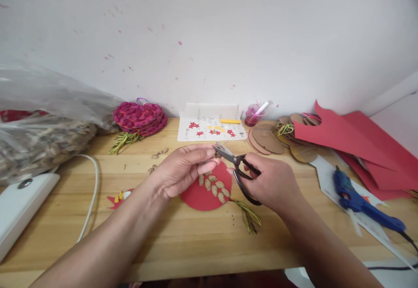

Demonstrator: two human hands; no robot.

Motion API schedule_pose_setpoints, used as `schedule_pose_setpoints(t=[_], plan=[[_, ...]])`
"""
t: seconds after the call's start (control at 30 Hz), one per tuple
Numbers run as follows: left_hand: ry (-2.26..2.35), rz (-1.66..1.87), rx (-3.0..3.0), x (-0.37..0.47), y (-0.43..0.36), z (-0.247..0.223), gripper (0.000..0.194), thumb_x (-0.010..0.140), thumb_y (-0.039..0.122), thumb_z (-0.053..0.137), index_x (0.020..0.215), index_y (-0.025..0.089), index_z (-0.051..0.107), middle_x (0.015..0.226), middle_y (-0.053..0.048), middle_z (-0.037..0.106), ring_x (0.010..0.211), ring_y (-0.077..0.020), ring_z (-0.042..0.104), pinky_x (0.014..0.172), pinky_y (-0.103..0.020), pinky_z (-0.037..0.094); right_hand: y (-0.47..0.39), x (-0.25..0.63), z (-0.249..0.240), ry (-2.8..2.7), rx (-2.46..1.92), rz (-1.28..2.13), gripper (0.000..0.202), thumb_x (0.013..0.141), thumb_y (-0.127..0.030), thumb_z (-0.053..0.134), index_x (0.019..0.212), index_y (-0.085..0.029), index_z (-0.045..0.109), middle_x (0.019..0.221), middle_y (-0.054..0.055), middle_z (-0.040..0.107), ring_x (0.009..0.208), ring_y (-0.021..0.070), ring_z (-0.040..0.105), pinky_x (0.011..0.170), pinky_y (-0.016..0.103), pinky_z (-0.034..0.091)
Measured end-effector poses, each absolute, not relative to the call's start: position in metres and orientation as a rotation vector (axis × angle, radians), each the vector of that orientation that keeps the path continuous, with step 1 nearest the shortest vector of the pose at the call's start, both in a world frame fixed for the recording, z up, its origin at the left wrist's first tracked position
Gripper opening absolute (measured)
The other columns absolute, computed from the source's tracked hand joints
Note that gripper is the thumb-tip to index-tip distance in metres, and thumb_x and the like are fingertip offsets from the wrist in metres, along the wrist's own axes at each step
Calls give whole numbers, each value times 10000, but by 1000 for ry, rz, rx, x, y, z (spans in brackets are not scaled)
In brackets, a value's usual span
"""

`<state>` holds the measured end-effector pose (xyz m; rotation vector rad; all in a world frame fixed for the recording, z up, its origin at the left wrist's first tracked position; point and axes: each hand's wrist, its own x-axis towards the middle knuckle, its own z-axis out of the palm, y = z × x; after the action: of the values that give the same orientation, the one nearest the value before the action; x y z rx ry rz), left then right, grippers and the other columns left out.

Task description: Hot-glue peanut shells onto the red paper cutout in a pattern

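Head camera: Above a red disc point(204, 200), a person's left hand point(186, 169) pinches a small piece point(217, 154), seemingly steadying it at scissors point(237, 160) clasped in the right hand point(276, 181).

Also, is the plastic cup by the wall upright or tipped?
Upright: the cup has its rim up, red contents low inside, and a white stick leaning out.

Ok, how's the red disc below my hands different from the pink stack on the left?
The red disc carries some tan pods on bare red; the pink stack is covered in magenta lumps. The red disc looks single; the pink stack has several layers. Both are roundish with yellow-green tassels.
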<state>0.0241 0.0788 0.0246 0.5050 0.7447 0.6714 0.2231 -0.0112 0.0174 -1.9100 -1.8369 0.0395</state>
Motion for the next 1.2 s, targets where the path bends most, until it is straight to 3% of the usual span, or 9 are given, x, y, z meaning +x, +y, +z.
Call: schedule_pose_setpoints(t=[0.27,0.53,0.67,0.87,1.0,1.2], plan=[[741,634,524,23,79,28,177,851,-63,624,792,54,744,723,-74,752,642,-123,742,624,-153,625,-9,229,12,-1869,-1882,-90,427,787,-502,691,603,-213,436,497,-58,461,475,96,377,489,244,225],[738,577,532,22,78,32,193,881,-51,589,842,42,754,722,-75,751,631,-109,733,623,-138,619,-16,237,21,-1793,-1895,-110,313,779,-458,717,659,-216,559,543,-52,554,497,99,466,507,226,286],[725,543,549,23,74,32,191,882,-44,592,850,46,757,732,-76,758,636,-108,734,629,-139,618,-25,239,26,-1901,-1894,-145,309,765,-439,725,646,-215,549,559,-41,571,522,112,490,516,245,276],[688,468,592,24,69,27,176,875,-18,623,954,53,764,730,-72,760,655,-122,744,637,-153,620,-32,237,30,-2002,-1844,-291,331,792,-502,716,680,-216,592,596,-19,608,579,145,528,561,270,294],[660,458,604,24,68,23,121,857,-1,657,884,56,760,725,-58,755,660,-114,740,652,-150,620,-33,238,31,-2023,-1872,-315,376,797,-565,703,686,-221,599,597,-22,617,571,147,519,543,271,271],[659,443,619,24,69,21,99,846,12,682,885,66,754,744,-54,761,683,-110,742,671,-140,617,-33,241,31,-2043,-1905,-282,356,790,-518,708,656,-219,570,573,-29,594,554,137,504,523,259,240]])
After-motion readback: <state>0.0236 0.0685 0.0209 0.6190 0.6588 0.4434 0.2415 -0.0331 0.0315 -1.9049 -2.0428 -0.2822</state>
